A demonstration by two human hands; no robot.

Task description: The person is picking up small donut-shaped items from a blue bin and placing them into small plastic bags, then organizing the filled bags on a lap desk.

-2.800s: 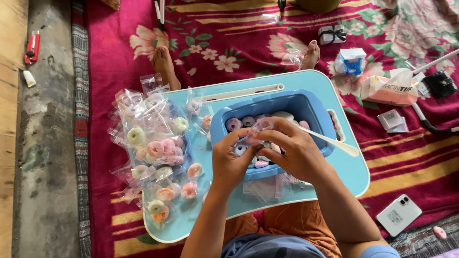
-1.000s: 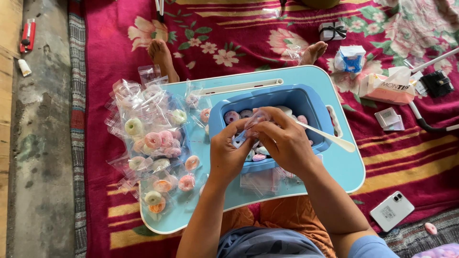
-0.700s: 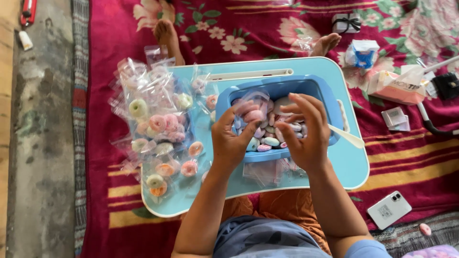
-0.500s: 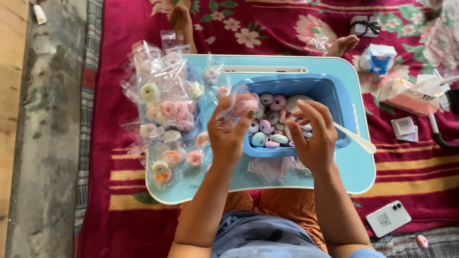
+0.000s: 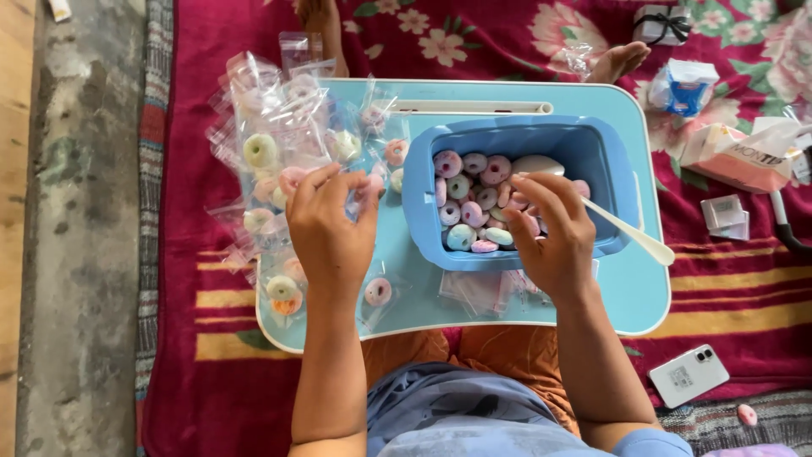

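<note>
A blue tub [image 5: 417, 211] holding several pastel ring-shaped candies [image 5: 470, 211] stands on a light blue lap table [image 5: 630, 296]. My right hand [image 5: 554, 241] is over the tub's right half, its fingers closed on the handle of a white spoon [image 5: 630, 233] whose bowl lies among the rings. My left hand [image 5: 330, 228] is left of the tub, pinching a small clear bag with a pink ring [image 5: 372, 182] at the edge of a pile of bagged rings [image 5: 262, 152].
Empty clear bags [image 5: 478, 292] lie in front of the tub. A bagged ring [image 5: 377, 292] sits near the table's front edge. A white phone [image 5: 688, 375], a tissue pack [image 5: 732, 156] and small boxes lie on the red floral rug at right. My feet show beyond the table.
My left hand has carried the small bag from over the tub leftward to the pile. My right hand has closed on the spoon. The view has shifted slightly.
</note>
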